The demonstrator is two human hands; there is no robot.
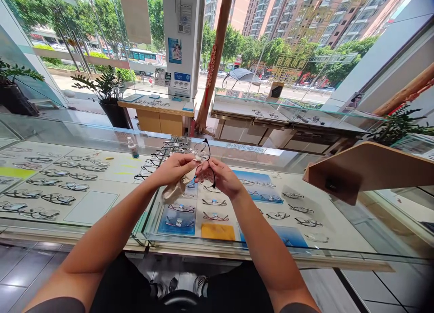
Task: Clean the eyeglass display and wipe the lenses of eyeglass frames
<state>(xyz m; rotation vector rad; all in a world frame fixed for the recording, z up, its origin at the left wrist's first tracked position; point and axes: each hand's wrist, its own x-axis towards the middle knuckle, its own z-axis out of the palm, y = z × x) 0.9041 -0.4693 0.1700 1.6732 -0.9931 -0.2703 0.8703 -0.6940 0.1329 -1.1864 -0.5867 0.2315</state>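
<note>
Above the glass counter, my right hand [228, 179] grips a pair of eyeglasses [209, 155] with dark rims, tilted upright. One round lens stands above my fingers, and the other shows lower down between my hands. My left hand [176, 169] is closed on a pale beige cloth [173, 193], whose loose end hangs below my palm. The fingertips of that hand press the cloth near the upper lens. Part of the frame is hidden behind my fingers. Rows of eyeglasses lie in the display case [151, 240] under my hands.
A small white spray bottle [133, 148] stands on the counter to the left. A yellow-orange cloth [218, 231] lies near the front edge. At the right a brown wooden panel [369, 173] juts over the glass. Potted plants [113, 107] and further display counters [159, 106] stand by the windows.
</note>
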